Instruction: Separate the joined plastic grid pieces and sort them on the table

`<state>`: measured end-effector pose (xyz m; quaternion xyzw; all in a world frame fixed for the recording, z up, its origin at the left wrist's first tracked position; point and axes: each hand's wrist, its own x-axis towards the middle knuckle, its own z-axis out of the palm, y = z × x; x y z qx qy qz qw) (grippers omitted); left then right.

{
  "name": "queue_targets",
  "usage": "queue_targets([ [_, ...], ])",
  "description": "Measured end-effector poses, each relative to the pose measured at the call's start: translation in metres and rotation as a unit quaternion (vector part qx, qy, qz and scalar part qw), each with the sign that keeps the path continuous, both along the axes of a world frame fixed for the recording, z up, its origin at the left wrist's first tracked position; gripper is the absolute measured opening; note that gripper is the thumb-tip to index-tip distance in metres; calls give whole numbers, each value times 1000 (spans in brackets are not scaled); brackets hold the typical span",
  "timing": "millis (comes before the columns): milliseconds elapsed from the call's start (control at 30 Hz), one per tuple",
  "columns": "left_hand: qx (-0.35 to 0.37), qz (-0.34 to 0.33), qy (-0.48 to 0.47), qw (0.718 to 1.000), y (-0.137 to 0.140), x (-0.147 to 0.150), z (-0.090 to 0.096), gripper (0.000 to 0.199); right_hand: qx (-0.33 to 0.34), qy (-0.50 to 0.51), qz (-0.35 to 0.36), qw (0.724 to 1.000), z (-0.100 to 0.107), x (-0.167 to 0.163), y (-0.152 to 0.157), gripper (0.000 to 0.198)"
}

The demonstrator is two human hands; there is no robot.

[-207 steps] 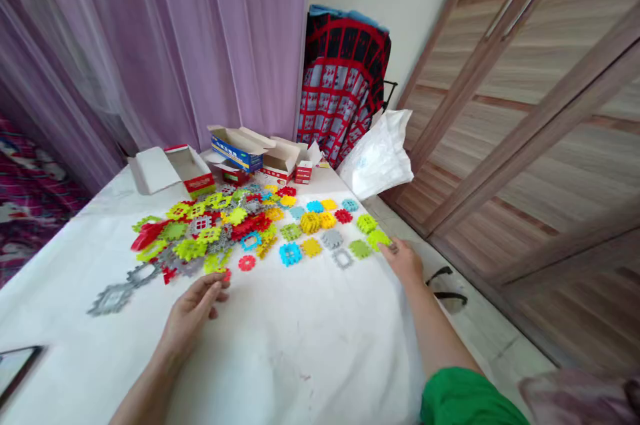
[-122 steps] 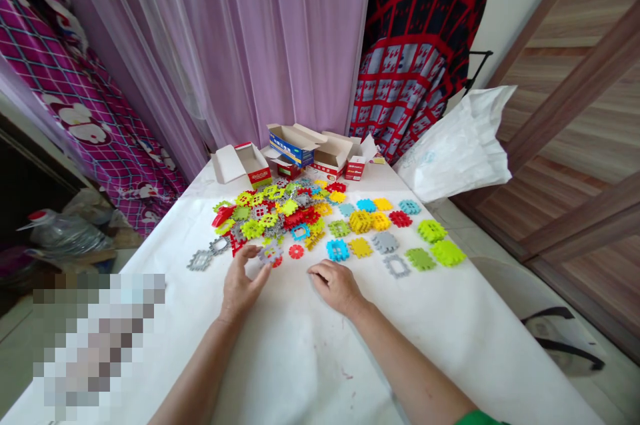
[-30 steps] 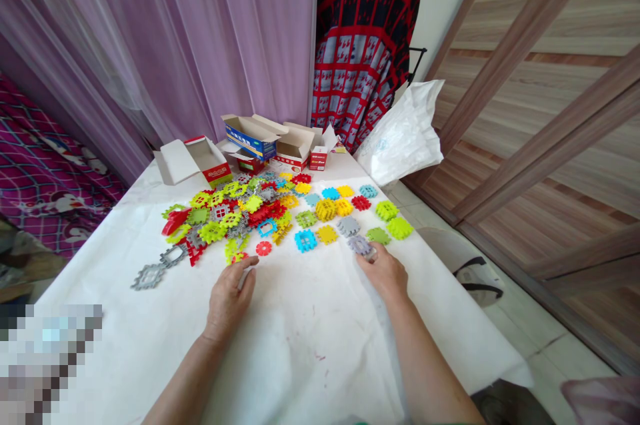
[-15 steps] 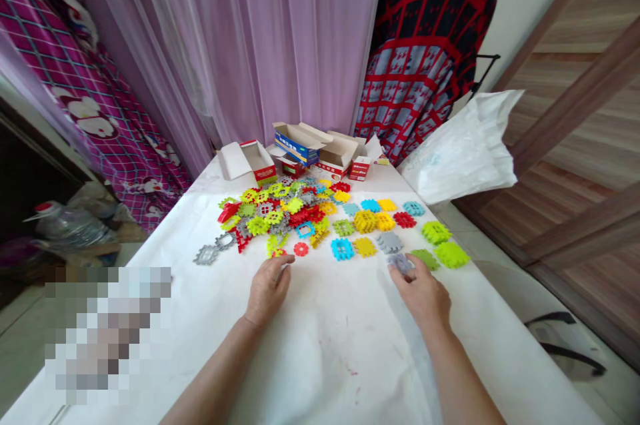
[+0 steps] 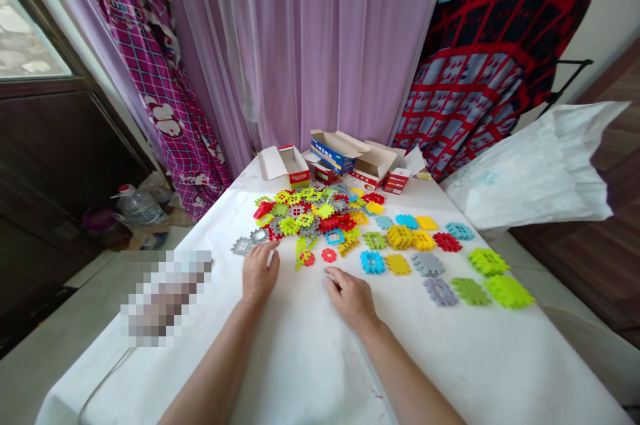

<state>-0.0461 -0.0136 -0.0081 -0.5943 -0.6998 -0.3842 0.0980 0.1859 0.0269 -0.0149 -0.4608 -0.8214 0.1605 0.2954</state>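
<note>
Heap of gear-edged plastic pieces in lime, red, grey and yellow [image 5: 289, 226], centre of frame on white-covered worktop [image 5: 297, 358]; likely light, stiff, a bit slick on the flat faces. Toothed rims look the best pinch point. Pale grey square plastic frame [image 5: 432, 290] lies flat, right of centre. Left hand [image 5: 258, 275] half-open at heap's near edge, thumb apart from fingers, nothing visible held; contact unclear. Right hand [image 5: 351, 297] loosely curled near flat red plastic disc [image 5: 325, 255], not touching it; palm hidden, can't tell if holding.
</note>
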Motion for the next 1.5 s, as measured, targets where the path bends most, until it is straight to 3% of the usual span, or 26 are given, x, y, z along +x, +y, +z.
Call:
queue_targets([
  [100, -39, 120, 38, 991, 4, -28, 1, 28, -9, 11, 8, 1000, -6, 4, -3, 30],
  [200, -104, 168, 68, 978, 9, -44, 3, 27, -20, 14, 8, 1000, -4, 7, -2, 30],
  [300, -136, 161, 72, 975, 13, -49, 5, 22, -18, 4, 19, 1000, -3, 7, -1, 29],
  [400, -112, 130, 47, 984, 13, -49, 8, 16, -15, 4, 24, 1000, -3, 6, -2, 28],
  [567, -45, 87, -96, 991, 3, -39, 13, 25, -3, 13, 28, 1000, -5, 6, -1, 27],
  [667, -52, 78, -175, 980, -2, -19, 14, 36, -9, 16, 29, 999, -5, 6, -1, 26],
  [733, -78, 54, -325, 941, -2, 1, 15, 42, -20, 30, 32, 999, -4, 5, -1, 27],
  [833, -91, -10, -511, 855, 1, 36, 18, 49, -30, 83, 41, 995, -1, 5, -3, 39],
  [933, -104, -51, -601, 791, 4, 65, 21, 51, -54, 162, 56, 984, 1, 4, -4, 45],
  [1067, -128, -83, -661, 734, 4, 88, 22, 50, -120, 253, 40, 959, 1, 2, -3, 30],
  [1267, -183, -122, -645, 732, -2, 93, 23, 48, -182, 332, 11, 925, -2, 4, 2, 26],
  [1433, -200, -146, -607, 755, -1, 92, 19, 51, -182, 322, 21, 929, -2, 5, 0, 25],
  [1500, -200, -147, -604, 758, 0, 91, 18, 50, -170, 306, 35, 936, 1, 9, -1, 33],
])
